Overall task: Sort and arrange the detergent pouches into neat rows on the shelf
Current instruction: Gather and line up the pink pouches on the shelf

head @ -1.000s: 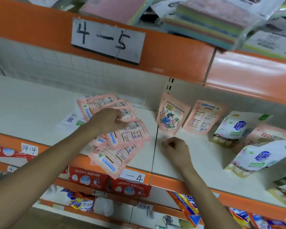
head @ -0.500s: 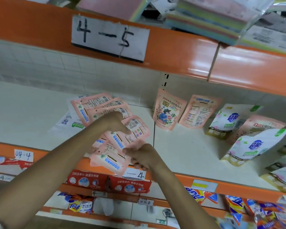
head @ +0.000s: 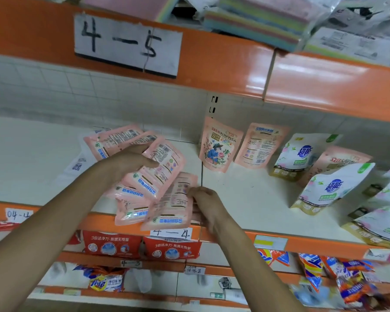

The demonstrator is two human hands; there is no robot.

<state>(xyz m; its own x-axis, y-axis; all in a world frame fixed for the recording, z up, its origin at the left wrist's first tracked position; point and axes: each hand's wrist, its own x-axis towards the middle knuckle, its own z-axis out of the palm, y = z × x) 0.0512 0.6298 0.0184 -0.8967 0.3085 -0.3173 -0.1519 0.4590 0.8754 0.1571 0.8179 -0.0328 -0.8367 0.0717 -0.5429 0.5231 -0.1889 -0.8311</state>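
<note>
Several pink detergent pouches [head: 160, 172] lie fanned out, backs up, on the white shelf [head: 245, 199] left of its seam. My left hand [head: 131, 161] rests on top of the fan, thumb over one pouch. My right hand [head: 203, 199] pinches the right edge of the frontmost pink pouch [head: 171, 210], which overhangs the shelf's orange front lip. Two more pink pouches [head: 221, 145] stand upright against the back wall. White pouches [head: 331, 188] with blue characters lean at the right.
An orange upper shelf beam [head: 234, 70] with a "4-5" paper label hangs low overhead, stacked sponges on it. Below the lip, red packs [head: 113, 244] and colourful bags fill the lower shelves. A flat white pouch [head: 77, 165] lies left of the pink fan.
My right hand came in from the bare shelf on the right to the pink fan and now pinches the front pouch. The left hand stayed on the fan, and the view tilted a little.
</note>
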